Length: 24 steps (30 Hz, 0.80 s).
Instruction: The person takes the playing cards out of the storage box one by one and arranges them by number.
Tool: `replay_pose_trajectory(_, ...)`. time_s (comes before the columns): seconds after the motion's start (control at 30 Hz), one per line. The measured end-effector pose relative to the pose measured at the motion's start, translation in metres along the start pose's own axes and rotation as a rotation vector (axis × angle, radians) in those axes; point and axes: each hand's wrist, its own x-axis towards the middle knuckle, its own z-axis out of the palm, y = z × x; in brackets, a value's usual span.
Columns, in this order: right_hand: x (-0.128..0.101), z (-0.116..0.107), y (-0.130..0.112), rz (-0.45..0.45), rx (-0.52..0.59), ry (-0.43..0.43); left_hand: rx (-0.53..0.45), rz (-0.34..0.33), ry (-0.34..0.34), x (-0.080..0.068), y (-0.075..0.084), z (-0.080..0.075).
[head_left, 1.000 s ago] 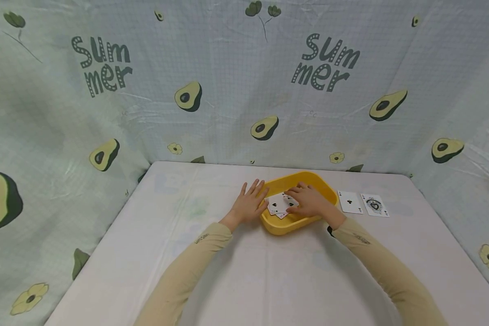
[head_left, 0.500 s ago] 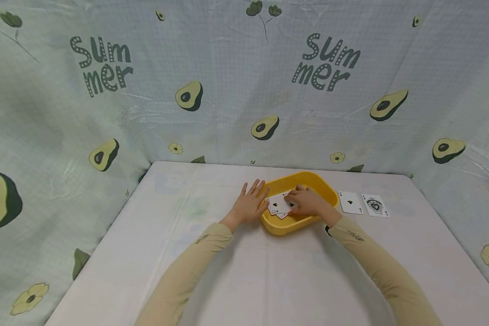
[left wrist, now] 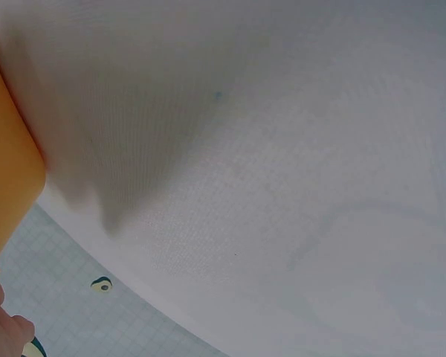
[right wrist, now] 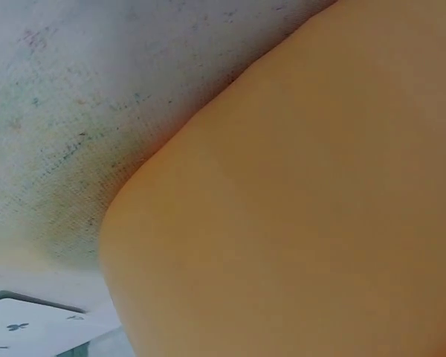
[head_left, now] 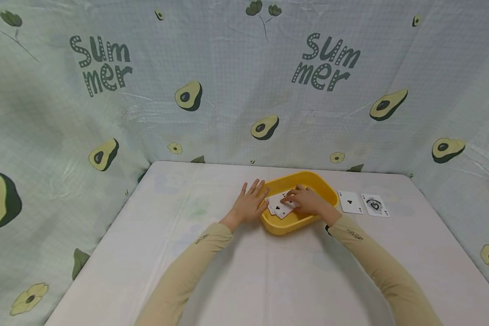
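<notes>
A yellow tray [head_left: 283, 230] stands near the back of the table with several overlapping playing cards [head_left: 278, 209] inside, faces up. My left hand [head_left: 246, 206] rests at its left rim, fingers spread. In the left wrist view, fingertips [left wrist: 4, 327] touch the rim beside the tray's wall [left wrist: 11, 156]. My right hand [head_left: 307, 200] reaches over the near right side, its fingers lying across the uppermost card; the thumb is hardly visible. In the right wrist view the tray's outer wall [right wrist: 282, 201] fills most of the picture and hides the hand.
Right of the tray, an ace of clubs [head_left: 350, 202] and an ornate ace [head_left: 375, 205] lie side by side on the pale table [head_left: 244, 280]. The ace of clubs [right wrist: 30, 327] shows low in the right wrist view. A printed curtain [head_left: 224, 59] hangs behind.
The uppermost card in the tray has turned and slid slightly toward the near side under my right hand. Its fingers have stretched out to the left. My left hand stays at the rim.
</notes>
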Motion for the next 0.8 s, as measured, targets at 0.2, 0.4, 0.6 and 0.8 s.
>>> replay_pose_trajectory(0.2,0.003,0.004,0.005,-0.008,0.001,0.005,0.002,0.013,0.011,0.000,0.000,0.000)
replay_pose_trajectory(0.4,0.002,0.005,0.008,0.012,0.011,0.033,0.001,0.016,0.007,0.001,0.000,-0.001)
replay_pose_trajectory(0.6,0.000,0.003,0.005,0.098,0.029,0.041,0.007,0.007,-0.007,0.001,0.000,-0.001)
replay_pose_trajectory(0.8,0.001,0.003,-0.004,0.159,-0.039,0.033,-0.007,0.013,0.006,0.000,0.000,-0.001)
